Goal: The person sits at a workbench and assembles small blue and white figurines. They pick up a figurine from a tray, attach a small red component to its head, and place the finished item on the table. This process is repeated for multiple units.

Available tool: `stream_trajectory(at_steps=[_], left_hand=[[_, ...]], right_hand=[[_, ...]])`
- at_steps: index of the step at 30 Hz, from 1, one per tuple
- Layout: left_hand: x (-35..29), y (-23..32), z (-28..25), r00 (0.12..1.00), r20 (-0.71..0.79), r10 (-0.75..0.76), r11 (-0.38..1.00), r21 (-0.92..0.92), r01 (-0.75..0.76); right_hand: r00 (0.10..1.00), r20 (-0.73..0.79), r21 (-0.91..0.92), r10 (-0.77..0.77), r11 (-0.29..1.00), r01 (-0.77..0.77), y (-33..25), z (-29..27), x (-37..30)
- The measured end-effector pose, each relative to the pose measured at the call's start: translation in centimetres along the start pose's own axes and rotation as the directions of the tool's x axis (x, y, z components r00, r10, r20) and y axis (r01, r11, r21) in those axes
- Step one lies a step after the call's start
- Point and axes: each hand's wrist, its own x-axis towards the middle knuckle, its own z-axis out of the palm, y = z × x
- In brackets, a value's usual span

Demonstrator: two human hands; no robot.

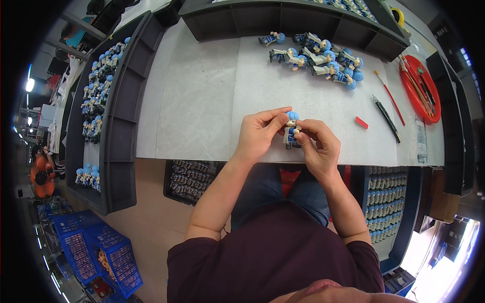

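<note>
A small blue-haired figurine point(291, 135) in blue and white clothes with dark boots stands upright between my two hands, just above the table's near edge. My left hand point(261, 132) pinches its head from the left with thumb and fingertips. From the other side, my right hand point(319, 145) grips its body and arm between thumb and forefinger. Beyond my hands, a heap of similar figurines point(323, 58) lies on its side on the table. To the right rest a small red block point(361, 122), a black craft knife point(386, 118) and a thin red brush point(390, 98).
Grey crates stand at the left point(121, 121) and far side point(293, 22) of the pale table point(197, 101). A red oval tray point(405, 83) of brushes sits at the right. Below the table edge are a crate of figurines point(386, 202), a dark tray point(189, 179) and blue baskets point(96, 247).
</note>
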Motion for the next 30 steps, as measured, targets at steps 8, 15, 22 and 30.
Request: stream_trajectory(at_steps=[8,15,22,30], left_hand=[[0.03,-0.51,-0.1,0.999,0.014,0.041,0.999,0.027,-0.042],[-0.02,-0.42,-0.02,0.997,0.019,0.076,0.997,0.034,-0.076],[-0.11,-0.47,-0.17,0.996,0.03,0.078,0.994,0.075,-0.08],[-0.25,-0.33,-0.04,0.996,0.029,0.08,0.994,0.071,-0.082]], right_hand=[[1.0,-0.016,-0.04,0.01,0.999,-0.011,-0.07,0.09,-0.27],[0.999,-0.009,-0.106,-0.038,0.994,0.037,0.07,0.12,-0.23],[0.999,0.003,-0.133,-0.038,0.99,0.038,0.07,0.06,-0.32],[1.0,0.009,-0.129,-0.005,0.992,0.006,0.14,0.03,-0.49]])
